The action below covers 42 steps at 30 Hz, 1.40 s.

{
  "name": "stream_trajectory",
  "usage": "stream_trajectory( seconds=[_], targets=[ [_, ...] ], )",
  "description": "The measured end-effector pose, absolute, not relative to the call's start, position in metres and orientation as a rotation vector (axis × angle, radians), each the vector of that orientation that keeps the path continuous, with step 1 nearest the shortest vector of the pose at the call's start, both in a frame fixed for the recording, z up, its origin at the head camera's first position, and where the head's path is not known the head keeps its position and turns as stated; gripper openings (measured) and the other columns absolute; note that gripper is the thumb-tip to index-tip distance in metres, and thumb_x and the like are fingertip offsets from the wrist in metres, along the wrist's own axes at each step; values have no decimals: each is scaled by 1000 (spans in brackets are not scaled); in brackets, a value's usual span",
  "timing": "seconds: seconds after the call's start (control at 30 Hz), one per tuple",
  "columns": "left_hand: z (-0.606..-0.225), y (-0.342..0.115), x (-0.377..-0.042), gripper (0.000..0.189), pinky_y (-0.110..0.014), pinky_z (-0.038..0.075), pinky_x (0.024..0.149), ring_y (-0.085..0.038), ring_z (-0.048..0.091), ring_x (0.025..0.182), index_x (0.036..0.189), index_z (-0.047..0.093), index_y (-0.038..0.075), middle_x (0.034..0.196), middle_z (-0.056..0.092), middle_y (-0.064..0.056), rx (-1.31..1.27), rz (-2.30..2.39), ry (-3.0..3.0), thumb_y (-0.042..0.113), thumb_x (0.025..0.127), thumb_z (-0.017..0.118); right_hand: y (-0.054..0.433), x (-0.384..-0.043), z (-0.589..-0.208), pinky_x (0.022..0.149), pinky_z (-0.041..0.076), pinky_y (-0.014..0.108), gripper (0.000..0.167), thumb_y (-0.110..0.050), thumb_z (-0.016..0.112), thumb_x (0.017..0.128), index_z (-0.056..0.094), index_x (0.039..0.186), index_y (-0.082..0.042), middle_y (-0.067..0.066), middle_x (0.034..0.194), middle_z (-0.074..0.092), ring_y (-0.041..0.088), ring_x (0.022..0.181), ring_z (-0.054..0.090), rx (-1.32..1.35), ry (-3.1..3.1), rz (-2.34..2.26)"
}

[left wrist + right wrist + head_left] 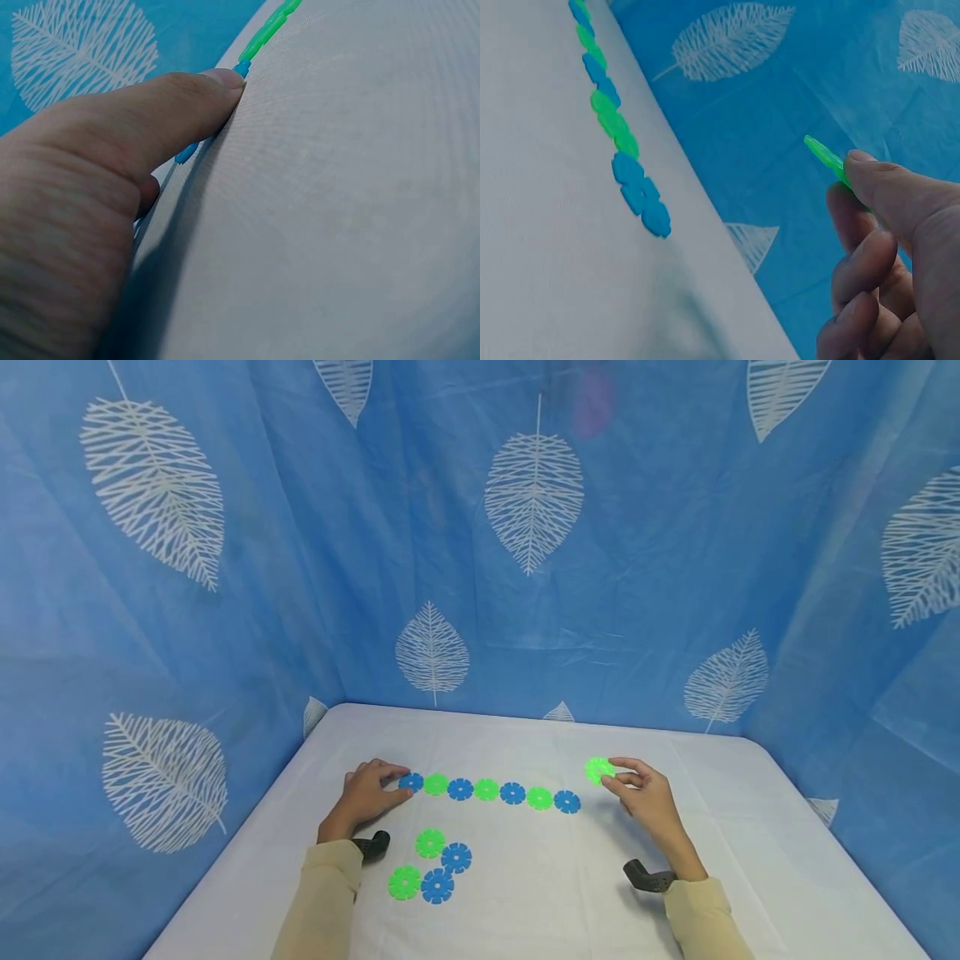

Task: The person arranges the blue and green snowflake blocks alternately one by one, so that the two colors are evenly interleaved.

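Green and blue loose discs (431,892): four, nearest
Disc row (487,782): seven, alternating colours
Left hand (366,795): pinching the row's left-end blue disc (411,782)
Right hand (647,793): pinching raised green disc (594,771), right of row
Behind: blue curtain (637,568)

Seven flat, round, notched plastic discs (482,787) alternate blue and bright green along their row, blue at both ends: four blue, three green. The lone flat, notched plastic disc (593,766) off the row's right end is plain bright green. Nearer the front, two loose notched discs (399,882) are bright green and two more notched discs (431,887) are blue. The cloth-covered surface (555,893) is plain white, greyer in the wrist views. The blue fabric curtain (645,552) bears white leaf motifs (534,493) of criss-crossing lines. Both long fabric sleeves (318,897) are plain beige; the curved wrist devices (647,880) are black.
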State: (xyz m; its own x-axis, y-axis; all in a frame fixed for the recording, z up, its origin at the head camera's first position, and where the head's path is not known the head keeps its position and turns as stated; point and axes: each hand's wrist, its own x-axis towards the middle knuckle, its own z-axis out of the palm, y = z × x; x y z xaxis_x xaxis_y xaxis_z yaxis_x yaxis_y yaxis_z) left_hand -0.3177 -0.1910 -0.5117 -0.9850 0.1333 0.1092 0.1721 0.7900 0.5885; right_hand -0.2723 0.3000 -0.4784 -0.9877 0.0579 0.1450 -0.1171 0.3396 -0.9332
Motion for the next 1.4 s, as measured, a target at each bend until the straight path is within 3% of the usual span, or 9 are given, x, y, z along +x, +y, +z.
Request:
stream_trajectory(
  seconds=[0.17, 0.4, 0.9, 1.03, 1.2, 1.3, 1.4],
  targets=[
    [-511, -191, -318, 44, -50, 28, 101, -24, 52, 119, 124, 71, 28, 119, 64, -1, -241, -963, -2921, 43, 84, 78, 304, -274, -488, 46, 41, 28, 50, -35, 75, 90, 61, 131, -12, 21, 102, 73, 7, 45, 43, 59, -2513, 1645],
    [-510, -190, -317, 44, -50, 29, 99, -25, 52, 117, 124, 71, 27, 117, 64, -1, -253, -963, -2917, 42, 84, 79, 307, -274, -498, 47, 42, 27, 45, -32, 77, 89, 64, 127, -14, 10, 95, 75, 10, 48, 48, -24, -2647, 1519],
    [-510, -192, -315, 44, -51, 28, 101, -26, 52, 117, 124, 71, 26, 116, 64, -2, -250, -967, -2913, 41, 83, 79, 307, -272, -506, 52, 48, 29, 46, -26, 80, 86, 64, 127, -12, 6, 92, 71, 15, 54, 57, 7, -2762, 1382],
    [-511, -192, -316, 44, -51, 28, 102, -26, 52, 117, 124, 71, 27, 117, 64, -2, -250, -959, -2914, 42, 84, 79, 306, -273, -507, 63, 51, 32, 44, -27, 80, 85, 66, 125, -14, 4, 93, 72, 16, 67, 61, 33, -2803, 1240],
    [-511, -192, -319, 44, -51, 29, 101, -25, 52, 118, 124, 71, 28, 118, 64, -1, -245, -949, -2921, 44, 83, 79, 306, -274, -511, 86, 49, 48, 41, -30, 81, 84, 69, 120, -15, 3, 97, 72, 23, 93, 65, 110, -2803, 1064],
    [-512, -192, -320, 44, -51, 29, 103, -25, 52, 119, 124, 71, 29, 120, 64, -1, -241, -949, -2923, 44, 83, 79, 306, -275, -513, 88, 48, 50, 40, -31, 80, 84, 69, 119, -15, 2, 99, 71, 24, 96, 64, 106, -2810, 1029],
    [-512, -192, -320, 44, -52, 29, 103, -25, 51, 120, 125, 71, 29, 121, 64, -1, -240, -949, -2929, 44, 84, 78, 306, -276, -514, 84, 47, 43, 41, -33, 80, 84, 69, 119, -16, 1, 100, 70, 20, 92, 61, 59, -2832, 1018]
  ],
)
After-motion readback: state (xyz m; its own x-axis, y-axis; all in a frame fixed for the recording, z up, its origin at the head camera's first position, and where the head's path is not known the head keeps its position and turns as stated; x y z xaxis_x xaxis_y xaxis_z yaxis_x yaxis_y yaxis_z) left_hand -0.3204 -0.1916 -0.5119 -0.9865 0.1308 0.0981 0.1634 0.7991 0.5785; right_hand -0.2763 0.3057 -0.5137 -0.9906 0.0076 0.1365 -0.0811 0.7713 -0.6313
